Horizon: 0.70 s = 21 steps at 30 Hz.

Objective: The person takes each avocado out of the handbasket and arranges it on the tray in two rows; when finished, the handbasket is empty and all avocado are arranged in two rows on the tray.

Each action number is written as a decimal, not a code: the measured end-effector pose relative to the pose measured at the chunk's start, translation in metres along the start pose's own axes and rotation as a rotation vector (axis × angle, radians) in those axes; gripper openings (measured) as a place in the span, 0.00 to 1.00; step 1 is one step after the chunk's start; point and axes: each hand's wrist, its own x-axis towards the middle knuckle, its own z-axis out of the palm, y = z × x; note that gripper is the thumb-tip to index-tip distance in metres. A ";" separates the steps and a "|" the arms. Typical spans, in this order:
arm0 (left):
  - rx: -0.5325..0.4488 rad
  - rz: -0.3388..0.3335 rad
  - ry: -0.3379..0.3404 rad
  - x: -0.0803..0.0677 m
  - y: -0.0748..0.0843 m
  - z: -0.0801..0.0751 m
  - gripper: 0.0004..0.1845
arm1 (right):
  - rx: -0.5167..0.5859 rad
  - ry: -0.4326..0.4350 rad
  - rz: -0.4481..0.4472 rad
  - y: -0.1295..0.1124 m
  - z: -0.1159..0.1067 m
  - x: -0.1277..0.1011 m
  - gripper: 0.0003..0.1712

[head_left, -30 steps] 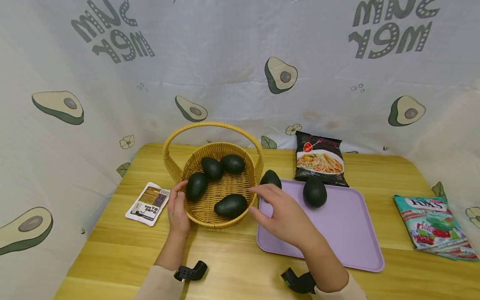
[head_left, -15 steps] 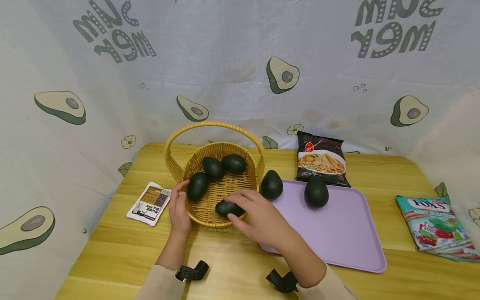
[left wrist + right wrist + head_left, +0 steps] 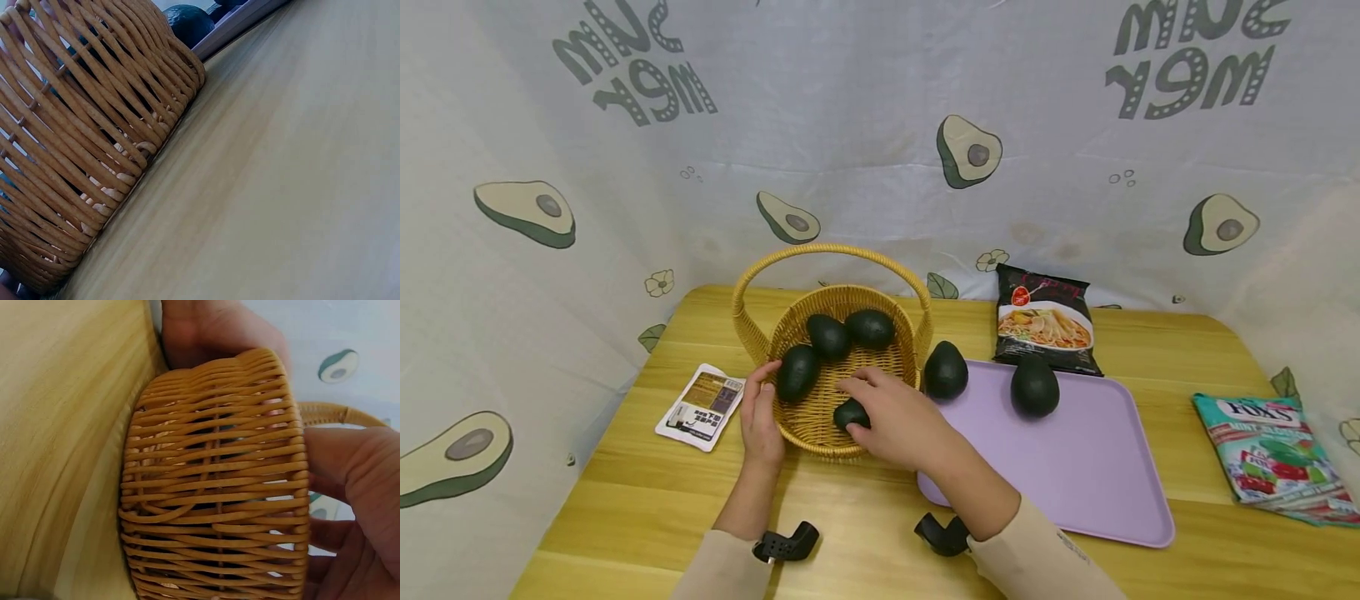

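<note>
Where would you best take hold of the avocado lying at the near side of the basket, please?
Probably from above, across its thick middle: the avocado lies on its side, low against the basket's near wall, so a side approach is blocked. The right hand already reaches in over the rim and covers it, while the left hand holds the basket's outer wall.

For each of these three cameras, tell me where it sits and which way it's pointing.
Head: worn high, looking forward and down at the table; shows both forearms, left hand on the basket, right hand on an avocado.
Left wrist: low by the tabletop, facing the basket's woven side; no hand clearly shows.
Right wrist: low, facing the basket's outer wall; right hand's fingers reach over the rim.
Shared: all three show the basket.
</note>
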 end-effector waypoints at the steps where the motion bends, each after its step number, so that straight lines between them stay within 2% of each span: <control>1: 0.000 0.000 -0.001 0.000 0.000 0.000 0.22 | 0.000 -0.010 0.008 0.000 0.001 0.002 0.31; 9: -0.008 0.005 -0.001 0.001 -0.001 0.001 0.22 | -0.004 -0.036 0.036 0.006 0.008 0.012 0.28; 21: -0.011 0.025 -0.009 0.001 -0.002 0.000 0.22 | -0.048 -0.103 0.089 0.003 0.009 0.017 0.32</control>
